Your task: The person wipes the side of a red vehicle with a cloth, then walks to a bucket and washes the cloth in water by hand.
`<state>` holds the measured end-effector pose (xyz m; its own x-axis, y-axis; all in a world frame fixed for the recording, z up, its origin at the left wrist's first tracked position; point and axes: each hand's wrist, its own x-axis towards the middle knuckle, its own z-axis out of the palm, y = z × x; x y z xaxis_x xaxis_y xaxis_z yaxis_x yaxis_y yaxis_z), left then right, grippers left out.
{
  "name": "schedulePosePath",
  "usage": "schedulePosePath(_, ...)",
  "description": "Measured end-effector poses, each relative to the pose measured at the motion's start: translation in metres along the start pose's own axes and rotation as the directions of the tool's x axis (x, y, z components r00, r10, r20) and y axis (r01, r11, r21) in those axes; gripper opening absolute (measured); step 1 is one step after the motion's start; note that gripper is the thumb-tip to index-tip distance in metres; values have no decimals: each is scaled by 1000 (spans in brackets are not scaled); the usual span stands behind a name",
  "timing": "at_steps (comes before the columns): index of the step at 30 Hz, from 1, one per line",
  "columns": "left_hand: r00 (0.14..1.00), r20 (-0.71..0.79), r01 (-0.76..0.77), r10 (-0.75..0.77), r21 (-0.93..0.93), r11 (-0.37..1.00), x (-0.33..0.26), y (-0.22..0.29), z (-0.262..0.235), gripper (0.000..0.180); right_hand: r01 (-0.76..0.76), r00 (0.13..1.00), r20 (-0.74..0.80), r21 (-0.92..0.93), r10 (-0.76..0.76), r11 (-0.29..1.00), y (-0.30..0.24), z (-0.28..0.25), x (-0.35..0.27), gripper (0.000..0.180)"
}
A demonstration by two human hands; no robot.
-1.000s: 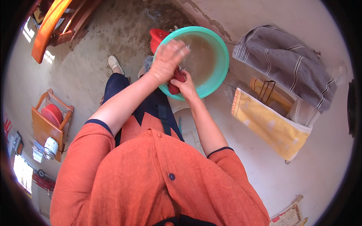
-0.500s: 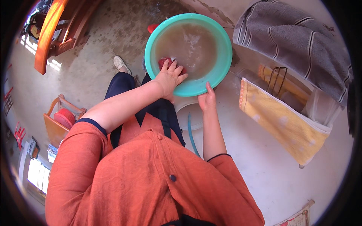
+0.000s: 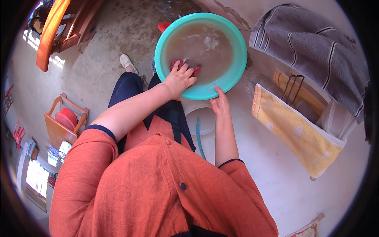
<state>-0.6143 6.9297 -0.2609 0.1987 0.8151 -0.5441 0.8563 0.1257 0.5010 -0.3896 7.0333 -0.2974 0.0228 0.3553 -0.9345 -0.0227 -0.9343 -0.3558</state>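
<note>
A turquoise plastic basin (image 3: pixel 237 63) of cloudy brown water is held out in front of me. My left hand (image 3: pixel 179 80) reaches over its near left rim, fingers lying on a wet red cloth (image 3: pixel 176 65) inside; its thumb is low at the rim's outside. A greyish patch shows beside the cloth, too blurred to name. With the thumb on top, my right hand (image 3: pixel 220 103) grips the near right rim from below. The fingers under the basin are hidden.
Below the basin stands a whitish bucket (image 3: pixel 207 125) with a blue-green hose (image 3: pixel 198 134). On the right hang a grey towel (image 3: pixel 300 47) and a yellow towel (image 3: pixel 298 132) near a wire rack (image 3: pixel 293 89). Wooden chairs (image 3: pixel 48 43) are on the left; the far floor (image 3: pixel 130 23) is wet.
The basin has shifted slightly right in the picture, as have the towels. A greyish patch now shows by the red cloth. Both hands keep their places on the rim.
</note>
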Motion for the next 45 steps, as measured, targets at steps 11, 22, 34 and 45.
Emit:
schedulePosePath(11, 1000, -17, -9, 8, -30, 1000, -1, -3, 2, 79, -3, 1000, 7, 8, 3, 1000, 5, -4, 6, 44)
schedulePosePath(22, 999, -38, -6, 4, -51, 999, -1, -4, 7, 75, 305, 865, -116, -650, -488, 696, 4, 9, -24, 47)
schedulePosePath(34, 997, -78, -27, 24, -31, 999, -2, -6, 17, 79, 420, 688, 721, -295, 89, -858, -66, 60, -52, 43)
schedulePosePath(45, 999, -52, -21, 17, -81, 996, -8, -8, 14, 80, 557, 702, 642, -226, 309, -799, -84, 73, -33, 49)
